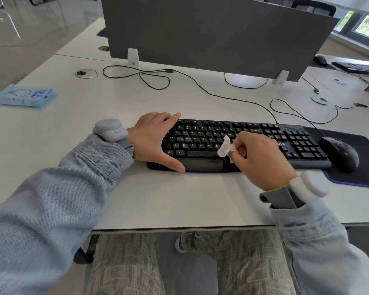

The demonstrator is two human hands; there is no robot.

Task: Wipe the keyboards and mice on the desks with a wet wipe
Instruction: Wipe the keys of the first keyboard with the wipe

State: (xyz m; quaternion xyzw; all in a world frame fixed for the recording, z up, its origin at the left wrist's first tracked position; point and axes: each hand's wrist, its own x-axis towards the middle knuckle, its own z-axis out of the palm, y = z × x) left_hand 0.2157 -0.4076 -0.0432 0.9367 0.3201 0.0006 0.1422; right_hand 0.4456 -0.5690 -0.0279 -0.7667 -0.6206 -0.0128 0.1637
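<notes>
Mouse [340, 153] beside keyboard [232, 143]; cables [200, 84] behind.

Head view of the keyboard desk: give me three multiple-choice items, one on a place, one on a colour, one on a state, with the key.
1. Where does the mouse lie?
A. right of the keyboard, on the mouse pad
B. left of the keyboard
C. on the wet wipe pack

2. What colour is the wet wipe pack?
A. red
B. light blue
C. black

3. What is the right hand doing?
A. resting flat on the desk
B. gripping the mouse
C. pinching a wet wipe over the keys

Key: 1 A, it sits on the dark pad at the keyboard's right end. 2 B, the pack at far left is pale blue. 3 C, its fingers pinch the white wipe, while the left hand steadies the keyboard.
</notes>
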